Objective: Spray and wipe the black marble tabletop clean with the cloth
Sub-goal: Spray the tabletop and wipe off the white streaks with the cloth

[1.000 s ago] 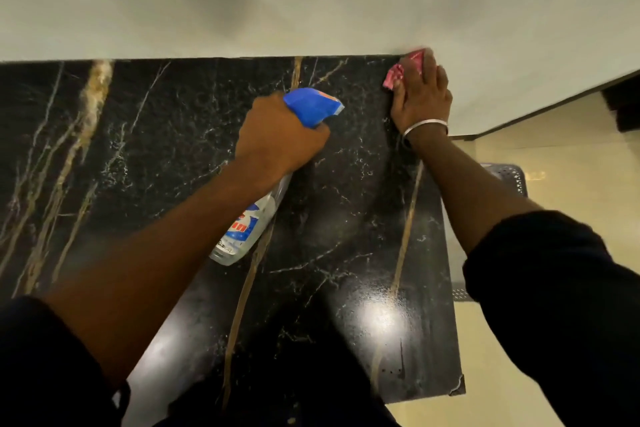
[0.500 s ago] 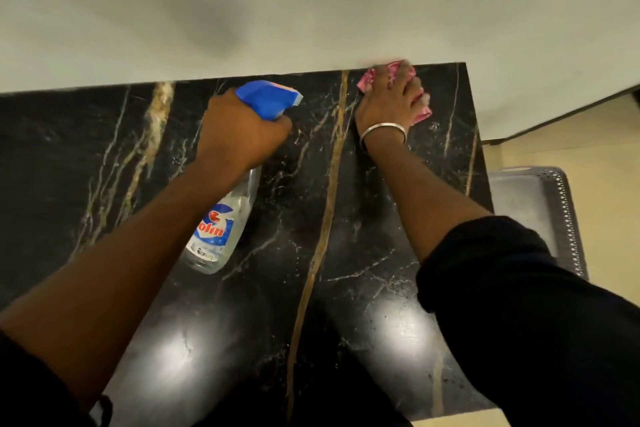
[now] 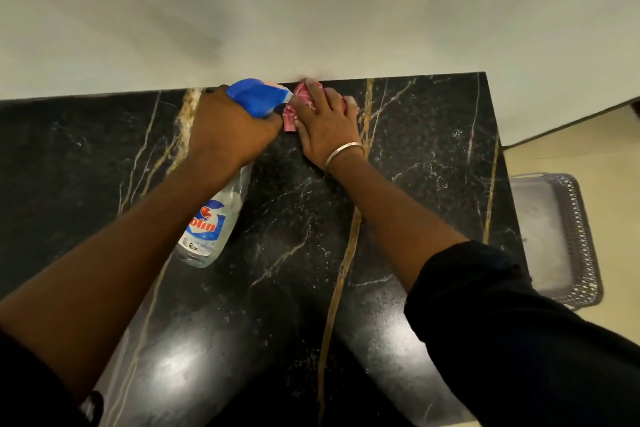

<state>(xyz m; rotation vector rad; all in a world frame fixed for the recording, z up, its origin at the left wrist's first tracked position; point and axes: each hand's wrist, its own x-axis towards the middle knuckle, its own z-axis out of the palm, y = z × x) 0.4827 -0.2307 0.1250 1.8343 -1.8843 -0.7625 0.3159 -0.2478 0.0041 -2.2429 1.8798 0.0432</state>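
Head view: left hand (image 3: 232, 128) grips spray bottle (image 3: 207, 225), right hand (image 3: 325, 128) presses cloth (image 3: 302, 94) flat-fingered onto tabletop (image 3: 433, 135).

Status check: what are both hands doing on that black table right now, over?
Left hand grips spray bottle. Right hand presses pink cloth flat on black marble tabletop, by the wall. Hands nearly touching.

Glossy black marble worktop (image 3: 415, 135) with gold and white veins, clear plastic bottle (image 3: 211, 229) with blue plastic head, pink cloth (image 3: 302, 94), metal bangle (image 3: 343, 151), matt wall (image 3: 311, 10).
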